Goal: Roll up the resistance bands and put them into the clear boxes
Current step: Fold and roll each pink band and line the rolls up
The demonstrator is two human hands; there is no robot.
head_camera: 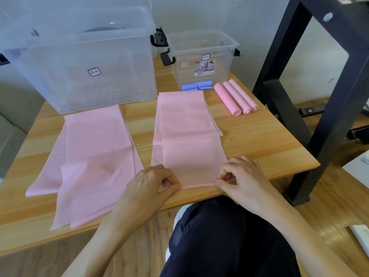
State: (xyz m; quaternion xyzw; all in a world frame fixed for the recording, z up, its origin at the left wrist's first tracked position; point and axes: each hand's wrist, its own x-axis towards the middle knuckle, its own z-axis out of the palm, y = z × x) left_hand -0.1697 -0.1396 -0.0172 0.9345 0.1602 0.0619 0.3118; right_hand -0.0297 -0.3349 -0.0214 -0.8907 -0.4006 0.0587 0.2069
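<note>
A flat pink resistance band lies lengthwise down the middle of the wooden table. My left hand pinches its near left corner, and my right hand pinches the near right corner. The near edge looks slightly turned up between my fingers. A pile of flat pink bands lies to the left and hangs over the front edge. Three rolled pink bands lie side by side at the back right. Inside the small clear box rest rolled blue bands. The large clear box stands at the back left.
A black metal frame stands just right of the table. My dark-trousered leg is below the table's front edge. A white object lies on the wooden floor at the lower right.
</note>
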